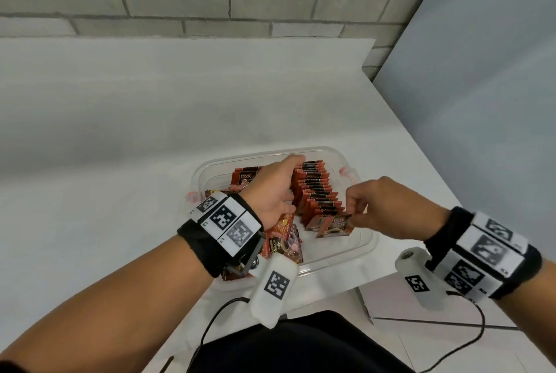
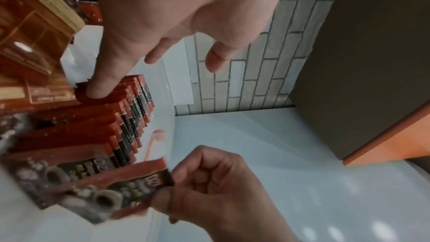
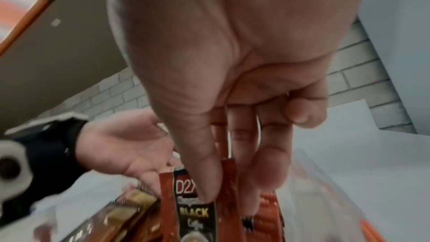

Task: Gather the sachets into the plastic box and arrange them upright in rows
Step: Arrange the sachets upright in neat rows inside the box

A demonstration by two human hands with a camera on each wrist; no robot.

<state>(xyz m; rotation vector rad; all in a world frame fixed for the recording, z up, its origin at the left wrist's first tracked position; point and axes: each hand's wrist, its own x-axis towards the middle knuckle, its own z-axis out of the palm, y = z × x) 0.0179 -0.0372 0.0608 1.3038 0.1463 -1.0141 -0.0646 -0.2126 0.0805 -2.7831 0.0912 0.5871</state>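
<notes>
Sachets (image 1: 314, 192) stand in a row inside the plastic box (image 1: 365, 240) on the desk (image 1: 120, 147) — left hand (image 1: 270, 189), fingers straight, steadies them; right hand (image 1: 379, 207) pinches two sachets (image 1: 332, 223), best slid in upright against the row's near end.

Bare forearms, no sleeves. Broad black fabric wristband (image 1: 207, 241) on left wrist, topped with white panels printed with black square codes. Matching black fabric band (image 1: 484, 255) on right wrist. White plastic camera pod (image 1: 272, 290) under each wrist, coded, trailing thin black cable (image 1: 210, 324). Dark garment below.
</notes>
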